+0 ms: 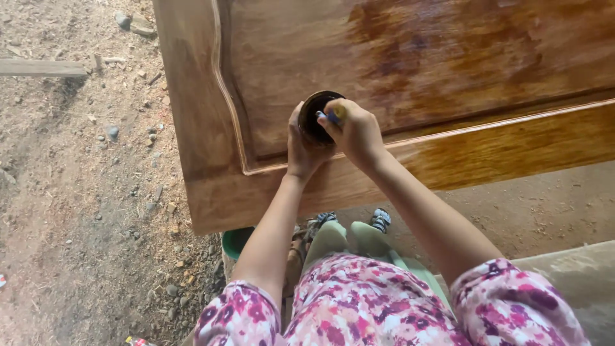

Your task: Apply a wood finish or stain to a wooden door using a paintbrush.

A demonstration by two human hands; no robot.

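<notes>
A person's left hand [301,150] is gripping a small dark can [317,115] on a varnished wooden panel [448,57]; the right hand [355,131] is pinching a brush handle [333,116] over it.

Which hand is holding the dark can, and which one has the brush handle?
The left hand cups the dark can from the side; the right hand reaches over its mouth, gripping the blue-and-yellow brush handle.

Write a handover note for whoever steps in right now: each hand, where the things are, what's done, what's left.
Left hand: wrapped around a small dark can, held over the wooden door panel.
Right hand: grips a blue-and-yellow handle dipped at the can's mouth; the tip is hidden.
Done: the upper middle and lower rail of the panel look darker, glossy.
Left: the left side and corner look paler, matte.
</notes>
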